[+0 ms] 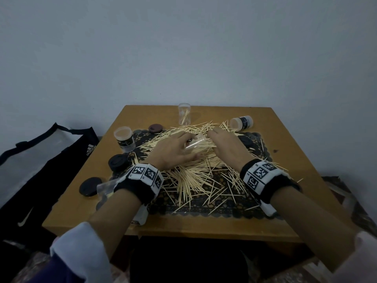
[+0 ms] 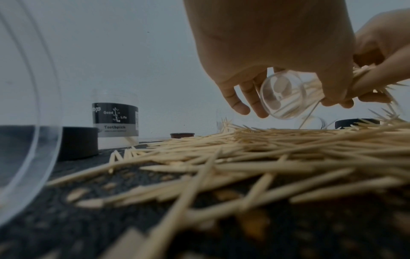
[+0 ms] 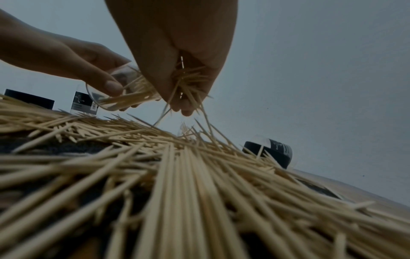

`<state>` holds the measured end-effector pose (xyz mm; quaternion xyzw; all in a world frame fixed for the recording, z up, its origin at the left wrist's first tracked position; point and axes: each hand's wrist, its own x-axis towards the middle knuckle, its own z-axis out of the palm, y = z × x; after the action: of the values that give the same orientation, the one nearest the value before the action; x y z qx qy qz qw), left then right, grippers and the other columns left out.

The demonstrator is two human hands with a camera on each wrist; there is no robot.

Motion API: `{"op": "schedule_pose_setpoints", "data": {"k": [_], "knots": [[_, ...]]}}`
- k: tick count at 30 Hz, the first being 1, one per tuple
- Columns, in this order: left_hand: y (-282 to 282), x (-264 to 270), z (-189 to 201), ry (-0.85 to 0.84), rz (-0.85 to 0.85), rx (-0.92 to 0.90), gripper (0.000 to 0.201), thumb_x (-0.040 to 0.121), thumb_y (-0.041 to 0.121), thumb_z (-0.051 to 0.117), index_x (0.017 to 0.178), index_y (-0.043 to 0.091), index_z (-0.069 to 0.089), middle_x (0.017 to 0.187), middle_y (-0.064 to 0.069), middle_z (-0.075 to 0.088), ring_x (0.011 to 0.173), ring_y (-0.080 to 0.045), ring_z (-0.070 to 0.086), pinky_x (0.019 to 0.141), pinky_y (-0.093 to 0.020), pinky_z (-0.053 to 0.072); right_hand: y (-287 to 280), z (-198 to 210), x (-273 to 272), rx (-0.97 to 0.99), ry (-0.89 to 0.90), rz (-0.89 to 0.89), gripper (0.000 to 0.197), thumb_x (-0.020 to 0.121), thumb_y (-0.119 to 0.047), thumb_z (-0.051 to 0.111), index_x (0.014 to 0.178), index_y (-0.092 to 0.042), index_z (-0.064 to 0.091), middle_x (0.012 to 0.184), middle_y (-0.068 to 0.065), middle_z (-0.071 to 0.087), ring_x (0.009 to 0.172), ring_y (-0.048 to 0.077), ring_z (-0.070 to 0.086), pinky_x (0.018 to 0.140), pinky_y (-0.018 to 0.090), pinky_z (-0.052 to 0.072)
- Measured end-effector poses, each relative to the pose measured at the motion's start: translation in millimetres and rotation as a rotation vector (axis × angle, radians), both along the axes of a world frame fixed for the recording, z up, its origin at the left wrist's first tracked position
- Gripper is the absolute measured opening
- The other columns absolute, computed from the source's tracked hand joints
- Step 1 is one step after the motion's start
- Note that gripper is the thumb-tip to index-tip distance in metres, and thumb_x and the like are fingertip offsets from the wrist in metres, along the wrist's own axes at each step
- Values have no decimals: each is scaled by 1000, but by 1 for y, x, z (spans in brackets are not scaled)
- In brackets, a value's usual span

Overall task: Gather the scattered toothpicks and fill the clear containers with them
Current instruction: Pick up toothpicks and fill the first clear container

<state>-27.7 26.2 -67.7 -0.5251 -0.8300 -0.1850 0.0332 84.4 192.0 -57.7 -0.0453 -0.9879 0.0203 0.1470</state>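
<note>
A big heap of pale wooden toothpicks [image 1: 195,176] [image 2: 255,157] [image 3: 177,175] covers the dark lace mat [image 1: 224,209] on the wooden table [image 1: 81,201]. My left hand [image 1: 173,150] [image 2: 277,52] [image 3: 66,59] grips a clear container [image 1: 194,144] [image 2: 282,96] [image 3: 106,98], tilted on its side above the heap with its mouth toward the right. My right hand [image 1: 222,141] [image 3: 177,70] [image 2: 381,52] pinches a bundle of toothpicks [image 3: 188,84] at that mouth; several sticks lie inside the container.
A clear container [image 1: 184,113] with a few toothpicks stands at the back. Labelled containers stand at the left [image 1: 124,138] [image 2: 115,121] and lie at the back right [image 1: 241,123] [image 3: 270,152]. Dark lids [image 1: 118,162] [image 1: 88,185] [image 1: 154,128] sit along the left. Another clear container [image 1: 106,187] [image 2: 26,105] lies by my left wrist. A black bag [image 1: 40,160] lies left of the table.
</note>
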Motion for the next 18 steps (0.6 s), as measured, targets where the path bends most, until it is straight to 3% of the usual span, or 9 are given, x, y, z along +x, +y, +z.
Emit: {"op": "schedule_pose_setpoints", "data": {"k": [4, 7, 13, 18], "knots": [[0, 1, 0, -4, -5, 8, 58, 89, 59, 54, 134, 23, 48, 109, 10, 51, 86, -9, 50, 68, -26, 37, -1, 2, 4, 139, 34, -67, 29, 91, -16, 57, 119, -16, 51, 101, 3, 61, 86, 25, 62, 61, 31, 35], [0, 1, 1, 0, -7, 15, 57, 90, 58, 54, 133, 22, 48, 106, 11, 50, 86, -10, 50, 68, -26, 35, -2, 3, 5, 170, 32, -87, 29, 94, -17, 54, 122, -18, 48, 97, 2, 63, 83, 26, 62, 60, 31, 30], [0, 1, 1, -3, -10, 16, 57, 91, 57, 54, 133, 20, 48, 107, 11, 50, 86, -8, 49, 68, -25, 35, -2, 1, 1, 95, 22, -66, 44, 86, -12, 63, 123, -16, 40, 95, 2, 65, 77, 25, 63, 56, 32, 43], [0, 3, 2, 0, 1, 14, 59, 91, 57, 53, 135, 18, 47, 108, 12, 48, 88, -7, 48, 68, -25, 35, -4, 3, 2, 35, 20, -48, 77, 85, -5, 63, 147, -19, 19, 88, 4, 61, 73, 25, 60, 60, 36, 50]]}}
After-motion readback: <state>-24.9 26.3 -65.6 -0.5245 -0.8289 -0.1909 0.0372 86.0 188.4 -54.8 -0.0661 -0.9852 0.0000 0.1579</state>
